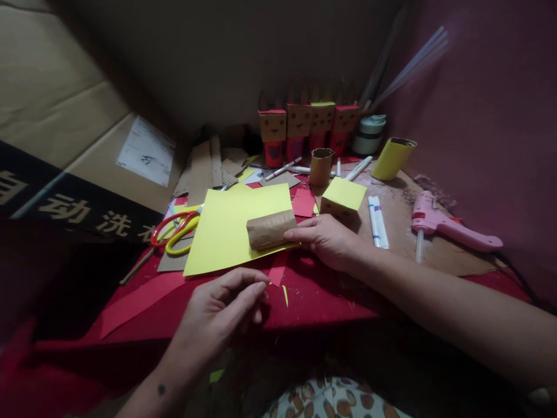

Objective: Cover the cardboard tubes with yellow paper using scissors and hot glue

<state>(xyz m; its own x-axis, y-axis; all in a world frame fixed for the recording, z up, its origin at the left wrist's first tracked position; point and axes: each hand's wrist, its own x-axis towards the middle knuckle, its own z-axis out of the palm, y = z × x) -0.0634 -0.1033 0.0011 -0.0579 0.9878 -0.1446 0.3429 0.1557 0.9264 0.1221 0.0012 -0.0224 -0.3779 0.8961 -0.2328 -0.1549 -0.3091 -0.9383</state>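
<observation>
Yellow paper (230,212) lies between scissors (190,217) and white markers (375,220).

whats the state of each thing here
Brown tube: on its side, right hand holding its end
Yellow sheet: lying under that tube
Left hand: loosely curled, nothing visible in it
Scissors: lying down, blades mostly hidden
Pink glue gun: lying on its side
Second brown tube: upright, open at top
Four box-headed figures: standing
Jar: lid on
Paired markers: lying flat
</observation>
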